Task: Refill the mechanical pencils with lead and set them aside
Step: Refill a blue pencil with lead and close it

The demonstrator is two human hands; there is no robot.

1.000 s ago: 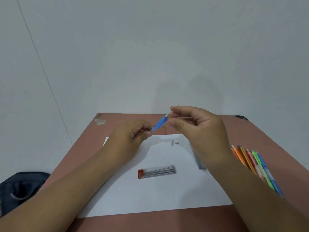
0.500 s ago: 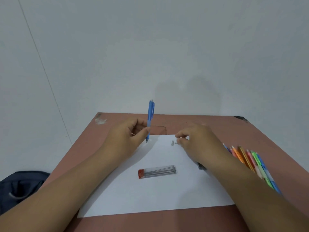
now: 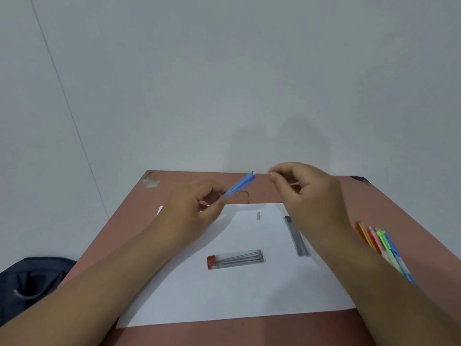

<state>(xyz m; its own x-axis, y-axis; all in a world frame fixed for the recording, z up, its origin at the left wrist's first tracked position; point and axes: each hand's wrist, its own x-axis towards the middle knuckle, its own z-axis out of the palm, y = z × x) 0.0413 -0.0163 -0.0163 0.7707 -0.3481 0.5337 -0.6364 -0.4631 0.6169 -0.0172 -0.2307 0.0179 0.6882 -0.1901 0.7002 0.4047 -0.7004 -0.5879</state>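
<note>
Soft, even indoor light falls across the worktop (image 3: 374, 211), leaving the white sheet of paper (image 3: 224, 295) bright without glare. Faint, diffuse shadows of the raised hands show on the pale wall (image 3: 224, 83) at centre frame. Wide-angle distortion bends the wall seam at upper left, and the right hand (image 3: 306, 193) is slightly motion-blurred.

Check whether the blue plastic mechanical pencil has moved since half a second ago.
Yes. The blue plastic mechanical pencil, held by the left hand, has tipped from upright to slanting right, above the white paper sheet's far edge.
</note>
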